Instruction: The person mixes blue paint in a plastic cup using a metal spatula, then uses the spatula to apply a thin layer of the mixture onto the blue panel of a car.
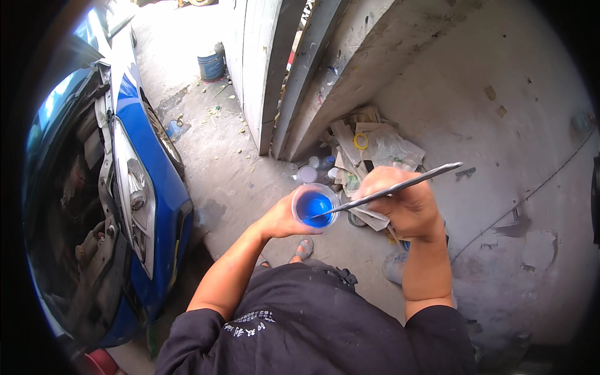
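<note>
My left hand [279, 217] is wrapped round a clear plastic cup [335, 199], held in front of my body. Bright blue liquid paint [311, 205] lies inside it. A long thin grey stirring stick [434, 172] slants down into the cup from the right, its lower end in the blue paint. My right hand [409, 209] is closed on this stick partway along, to the right of the cup. The fingers of that hand are slightly blurred.
At the left stands a blue car [164, 219] with its front bay exposed. Papers and plastic sheeting [390, 147], a yellow tape roll [360, 141] and several small containers [307, 174] lie beyond my hands. A blue can [211, 66] stands by the white door [253, 69]; a wall [525, 156] rises at right.
</note>
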`<state>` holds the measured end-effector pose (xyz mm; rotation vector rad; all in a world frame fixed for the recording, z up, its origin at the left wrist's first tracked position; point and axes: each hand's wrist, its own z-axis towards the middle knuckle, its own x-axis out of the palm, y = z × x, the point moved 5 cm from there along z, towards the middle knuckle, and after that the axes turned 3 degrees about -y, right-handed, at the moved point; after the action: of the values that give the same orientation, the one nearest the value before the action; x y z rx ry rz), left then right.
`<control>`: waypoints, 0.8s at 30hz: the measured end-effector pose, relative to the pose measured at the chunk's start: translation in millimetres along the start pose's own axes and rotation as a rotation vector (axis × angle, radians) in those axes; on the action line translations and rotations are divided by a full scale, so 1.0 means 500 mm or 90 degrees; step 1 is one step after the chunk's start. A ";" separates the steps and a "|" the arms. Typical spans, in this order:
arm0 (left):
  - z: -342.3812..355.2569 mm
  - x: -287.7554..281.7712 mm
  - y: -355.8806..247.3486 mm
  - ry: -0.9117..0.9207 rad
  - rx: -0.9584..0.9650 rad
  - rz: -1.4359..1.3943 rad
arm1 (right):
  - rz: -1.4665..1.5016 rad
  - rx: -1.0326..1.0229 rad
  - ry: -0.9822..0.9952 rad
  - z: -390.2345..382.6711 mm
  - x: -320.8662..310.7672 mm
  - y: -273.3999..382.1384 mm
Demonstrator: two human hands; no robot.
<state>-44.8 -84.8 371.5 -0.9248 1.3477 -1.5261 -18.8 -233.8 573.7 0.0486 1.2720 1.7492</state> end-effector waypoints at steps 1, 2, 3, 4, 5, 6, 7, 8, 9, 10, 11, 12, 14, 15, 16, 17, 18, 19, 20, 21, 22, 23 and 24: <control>0.000 -0.002 0.010 -0.004 -0.007 -0.019 | 0.037 0.089 -0.073 -0.011 -0.034 -0.009; -0.002 -0.003 0.015 -0.008 -0.013 -0.038 | 0.072 0.178 -0.147 -0.017 -0.054 -0.019; -0.005 0.000 0.011 -0.003 -0.021 -0.029 | 0.108 0.216 -0.193 0.002 -0.038 -0.018; -0.002 -0.002 -0.002 0.000 -0.022 -0.018 | 0.031 0.226 -0.171 0.018 -0.014 -0.025; 0.001 -0.004 -0.009 0.002 -0.023 -0.008 | -0.050 0.130 -0.082 0.045 0.025 -0.011; -0.005 -0.012 -0.010 -0.006 -0.013 -0.003 | -0.123 0.034 0.012 0.064 0.063 0.001; -0.012 -0.020 -0.009 -0.014 -0.004 0.003 | -0.087 0.020 0.031 0.047 0.082 -0.002; -0.018 -0.027 -0.008 -0.022 0.006 0.008 | -0.076 -0.020 0.055 0.041 0.068 0.017; -0.032 -0.039 -0.001 -0.044 0.019 0.013 | -0.022 0.003 0.003 0.027 0.043 0.015; -0.034 -0.043 0.000 -0.055 0.024 0.007 | 0.023 0.031 -0.052 0.018 0.022 0.017; -0.035 -0.048 0.001 -0.066 0.029 0.000 | 0.122 0.119 -0.161 0.014 0.008 0.009; -0.040 -0.044 0.001 -0.070 0.030 -0.007 | 0.093 0.188 -0.192 0.024 0.005 0.004; -0.038 -0.048 -0.004 -0.084 0.039 0.006 | -0.003 0.186 -0.133 0.069 0.058 0.001; -0.038 -0.055 -0.002 -0.082 0.031 0.001 | -0.123 0.066 -0.031 0.091 0.098 0.012; -0.039 -0.061 -0.002 -0.079 0.023 -0.003 | -0.069 -0.026 0.023 0.092 0.133 0.013; -0.049 -0.070 -0.008 -0.106 0.030 0.062 | -0.059 -0.043 0.025 0.079 0.124 0.021; -0.065 -0.083 0.001 -0.139 0.052 0.058 | -0.038 -0.064 0.035 0.068 0.110 0.025; -0.069 -0.088 0.006 -0.151 0.064 0.069 | 0.076 -0.033 -0.055 0.057 0.078 0.016; -0.072 -0.092 0.008 -0.163 0.076 0.079 | 0.153 0.077 -0.136 0.050 0.052 0.002; -0.077 -0.087 0.009 -0.167 0.068 0.061 | 0.152 0.109 -0.152 0.062 0.054 -0.002; -0.073 -0.091 0.007 -0.177 0.070 0.049 | 0.148 0.129 -0.164 0.088 0.061 -0.009; -0.069 -0.096 0.005 -0.187 0.073 0.036 | 0.060 0.125 -0.108 0.102 0.090 -0.013; -0.070 -0.103 0.003 -0.194 0.059 0.051 | -0.081 0.022 -0.004 0.125 0.129 -0.005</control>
<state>-59.9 -24.6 366.2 -0.9879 1.0738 -1.3154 -21.0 -144.0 570.9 -0.0063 1.2734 1.6178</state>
